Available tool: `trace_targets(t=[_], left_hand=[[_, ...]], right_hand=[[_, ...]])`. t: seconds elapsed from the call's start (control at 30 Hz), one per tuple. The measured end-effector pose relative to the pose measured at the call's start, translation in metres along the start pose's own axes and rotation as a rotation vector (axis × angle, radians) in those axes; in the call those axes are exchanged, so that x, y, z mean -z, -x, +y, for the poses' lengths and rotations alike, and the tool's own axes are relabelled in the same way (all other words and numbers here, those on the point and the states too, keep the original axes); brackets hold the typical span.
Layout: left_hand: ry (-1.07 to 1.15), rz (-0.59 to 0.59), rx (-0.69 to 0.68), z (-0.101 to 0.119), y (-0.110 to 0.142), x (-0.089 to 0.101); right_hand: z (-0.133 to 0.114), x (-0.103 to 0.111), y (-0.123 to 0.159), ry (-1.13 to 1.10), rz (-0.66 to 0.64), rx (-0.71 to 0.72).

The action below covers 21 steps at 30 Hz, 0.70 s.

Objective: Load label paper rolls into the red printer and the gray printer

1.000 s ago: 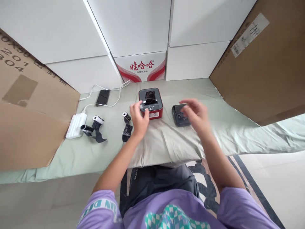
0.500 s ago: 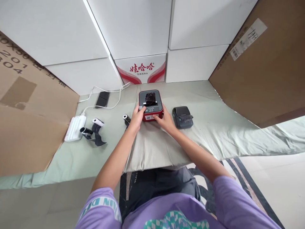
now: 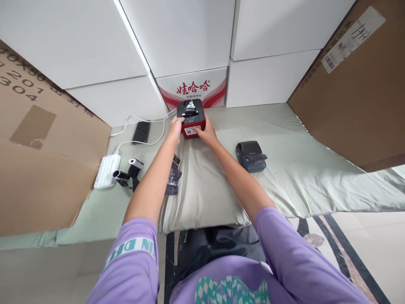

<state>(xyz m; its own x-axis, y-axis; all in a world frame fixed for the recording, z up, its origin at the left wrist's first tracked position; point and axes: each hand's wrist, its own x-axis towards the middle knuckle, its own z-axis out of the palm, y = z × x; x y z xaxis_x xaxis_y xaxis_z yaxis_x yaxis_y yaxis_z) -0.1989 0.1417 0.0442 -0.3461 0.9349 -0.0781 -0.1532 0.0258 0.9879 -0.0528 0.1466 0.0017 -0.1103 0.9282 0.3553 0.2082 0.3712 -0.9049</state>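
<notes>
A compact label printer (image 3: 191,111), red-sided with a black top, small buttons and a clear window, is held between both hands near the back of the covered table. My left hand (image 3: 175,128) grips its left side, thumb on the top front edge. My right hand (image 3: 207,131) wraps its right front corner, with the thumb by a white sticker on the front. Nearer to me, a dark strip of ribbon (image 3: 173,181) with pale print lies partly behind my left forearm. A dark grey portable printer (image 3: 250,156) with a strip sticking out sits to the right.
A white power strip (image 3: 107,171) with a white cable, a black phone-like slab (image 3: 141,132) and dark ribbon rolls (image 3: 136,164) lie on the left. White boxes (image 3: 190,38) line the back. Brown cartons stand at the left (image 3: 47,177) and right (image 3: 357,105).
Both hands have moved the red and black label printer away from me and slightly left, closer to the white boxes. The ribbon strip by my left forearm shows more now.
</notes>
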Motion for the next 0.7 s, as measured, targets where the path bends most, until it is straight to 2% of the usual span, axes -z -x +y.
trace_targets(t=[0.13,0.2,0.27,0.33,0.4,0.43,0.47,0.5,0.53,0.57,0.6,0.63,0.7], left_hand=[[-0.019,-0.027,0.027,-0.007,-0.002,0.002],[-0.079,-0.056,0.029,-0.004,-0.003,0.003],[-0.172,-0.043,-0.005,0.002,-0.002,0.005],[-0.263,0.049,-0.102,0.007,0.010,0.005],[-0.340,0.121,-0.286,0.005,0.039,0.002],[-0.384,0.094,-0.418,0.000,0.060,-0.001],[-0.420,-0.011,-0.495,-0.008,0.083,-0.007],[-0.463,-0.141,-0.498,-0.018,0.108,-0.014],[-0.515,-0.288,-0.456,-0.029,0.131,-0.023],[-0.578,-0.445,-0.400,-0.041,0.152,-0.033],[-0.655,-0.604,-0.351,-0.053,0.169,-0.045],[-0.732,-0.717,-0.322,-0.063,0.181,-0.058],[-0.850,-0.830,-0.310,-0.078,0.189,-0.082]], right_hand=[[0.014,-0.003,-0.003,-0.001,-0.004,-0.027],[0.013,-0.009,-0.002,0.019,0.014,-0.050],[-0.002,-0.013,0.008,0.064,0.047,-0.033],[-0.033,-0.006,0.036,0.118,0.072,0.073],[-0.073,0.024,0.082,0.149,0.049,0.265],[-0.092,0.048,0.107,0.162,0.044,0.342],[-0.106,0.077,0.133,0.191,0.078,0.389],[-0.114,0.108,0.155,0.232,0.165,0.413],[-0.115,0.140,0.173,0.255,0.332,0.422],[-0.108,0.170,0.185,0.253,0.504,0.393],[-0.095,0.195,0.192,0.224,0.623,0.301],[-0.077,0.215,0.193,0.177,0.613,0.128],[-0.036,0.236,0.186,0.082,0.497,-0.144]])
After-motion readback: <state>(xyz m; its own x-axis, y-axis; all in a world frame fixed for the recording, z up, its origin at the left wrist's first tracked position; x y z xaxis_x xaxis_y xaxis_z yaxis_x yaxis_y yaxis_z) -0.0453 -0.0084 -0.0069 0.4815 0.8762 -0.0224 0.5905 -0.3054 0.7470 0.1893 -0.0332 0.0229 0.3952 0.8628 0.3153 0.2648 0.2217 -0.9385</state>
